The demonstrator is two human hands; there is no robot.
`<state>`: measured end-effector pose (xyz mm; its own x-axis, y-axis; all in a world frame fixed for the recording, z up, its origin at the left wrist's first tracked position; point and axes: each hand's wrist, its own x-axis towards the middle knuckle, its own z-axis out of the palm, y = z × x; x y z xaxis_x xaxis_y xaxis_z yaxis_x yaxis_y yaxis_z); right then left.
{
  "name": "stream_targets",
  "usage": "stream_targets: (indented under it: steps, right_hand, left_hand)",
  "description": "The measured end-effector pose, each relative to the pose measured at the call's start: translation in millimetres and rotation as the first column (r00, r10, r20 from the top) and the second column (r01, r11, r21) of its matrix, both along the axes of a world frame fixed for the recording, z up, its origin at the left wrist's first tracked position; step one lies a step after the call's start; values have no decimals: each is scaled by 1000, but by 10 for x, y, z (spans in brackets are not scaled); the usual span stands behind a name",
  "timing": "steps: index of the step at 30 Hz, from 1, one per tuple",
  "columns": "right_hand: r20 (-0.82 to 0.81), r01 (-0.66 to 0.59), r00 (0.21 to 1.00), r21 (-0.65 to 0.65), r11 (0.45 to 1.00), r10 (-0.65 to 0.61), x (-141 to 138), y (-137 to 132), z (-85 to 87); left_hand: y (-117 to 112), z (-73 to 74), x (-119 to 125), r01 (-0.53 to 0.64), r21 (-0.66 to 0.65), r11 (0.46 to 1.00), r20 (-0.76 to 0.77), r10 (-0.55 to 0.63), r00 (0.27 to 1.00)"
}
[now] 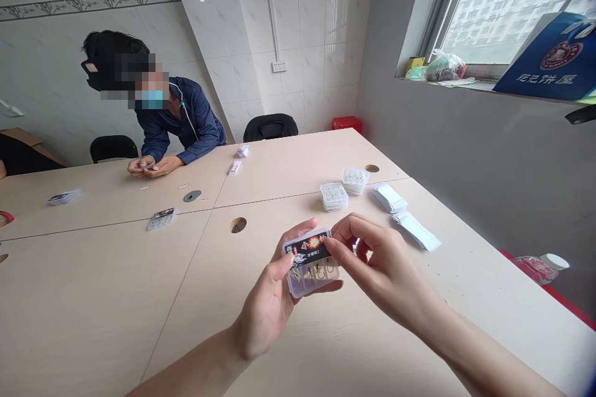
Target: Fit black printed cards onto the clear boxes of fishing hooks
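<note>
While L hand (265, 301) holds the clear plastic fishhook box (314, 272) above the tabletop (233, 347), thumb on its front, R hand (382, 254) has thumb & index close together at right end of the black label (308, 251); can't tell if pinching. Stacked hook boxes (334, 197) & white paper stacks (416, 232) sit beyond, to the R.

- In left grip (264, 303): clear plastic box (305, 285), black printed label (303, 247) across its upper half, hooks (320, 272) visible inside.
- At label's right end: thumb of right grip (385, 254), fingers curled beside it.
- On surface (242, 335), beyond right grip: two stacks of clear boxes (334, 195), two spread piles of flat white pieces (416, 232).
- Farther left: labelled box (161, 220), near round hole (238, 225).
- Across surface: co-worker (200, 115) in dark blue sleeves, hands (161, 166) together.
</note>
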<state>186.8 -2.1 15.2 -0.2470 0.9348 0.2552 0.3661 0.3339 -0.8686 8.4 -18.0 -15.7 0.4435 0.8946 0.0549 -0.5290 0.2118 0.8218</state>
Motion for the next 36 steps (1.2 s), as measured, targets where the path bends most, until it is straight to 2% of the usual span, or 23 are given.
stream_targets:
  steps: [36]
  right_hand:
    - [44,19,999,14,1000,-20,3,35,-21]
  left_hand:
    - [3,3,0,4,13,1000,-3,-4,1000]
